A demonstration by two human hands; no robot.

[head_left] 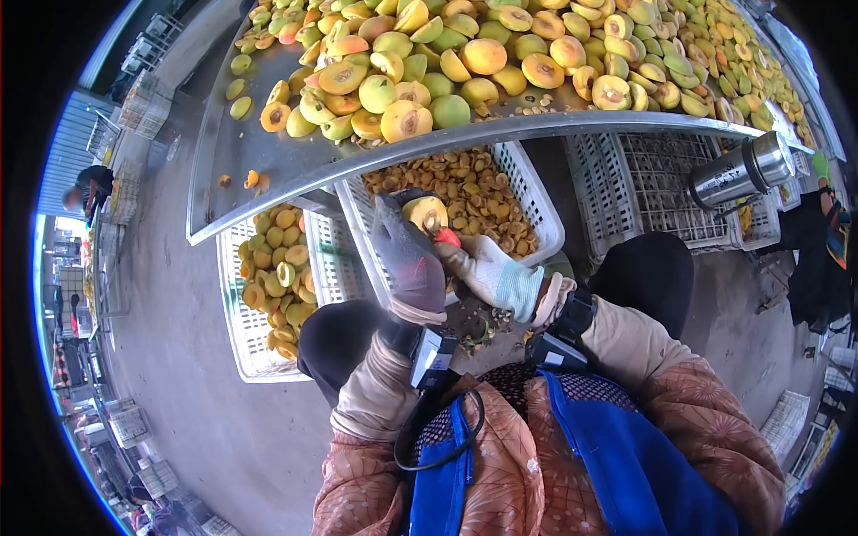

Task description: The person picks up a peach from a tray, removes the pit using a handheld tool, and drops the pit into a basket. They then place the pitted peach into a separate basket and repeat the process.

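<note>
My left hand (pixel 404 255), in a grey glove, is closed around a halved peach (pixel 426 214) with its cut face showing. Against the lower edge of that half is a small red-handled tool (pixel 447 237), gripped by my right hand (pixel 490 272) in a white glove with a pale blue cuff. The tool's working end is hidden. Both hands are over a white crate (pixel 552 228) of brownish cut peach pieces. Beyond them, a metal table (pixel 304 165) carries a heap of yellow-green peach halves (pixel 407 121).
Left of my knees stands a white crate (pixel 234 326) of peach halves. More white crates (pixel 639 192) are under the table at right, near a steel flask (pixel 742 170). Scraps (pixel 483 326) litter the floor between my feet. Another person (pixel 818 259) is at far right.
</note>
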